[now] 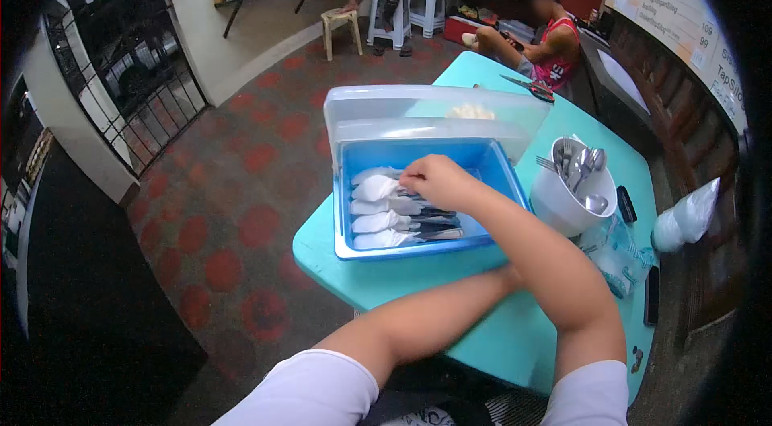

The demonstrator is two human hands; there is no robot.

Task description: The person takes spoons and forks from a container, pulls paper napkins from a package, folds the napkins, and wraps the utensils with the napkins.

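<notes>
In the head view a blue plastic box [508,185] holds several cutlery sets [378,222] laid in a row, their left ends wrapped in white tissue and metal handles showing at the right. My right hand [441,182] reaches into the box, its fingers pinched at the farthest sets. My left forearm [434,309] crosses beneath the right arm, which hides my left hand. The clear lid [426,104] stands raised behind the box. To the right, a white tub [555,205] holds several forks and spoons [581,165], heads up.
The box stands on a turquoise table [330,265]. Scissors [535,88] lie at its far end, with a plastic pack [619,261] and a dark phone-like object [651,295] at right. A rolled plastic bag [683,221] is beside it. Two people sit beyond.
</notes>
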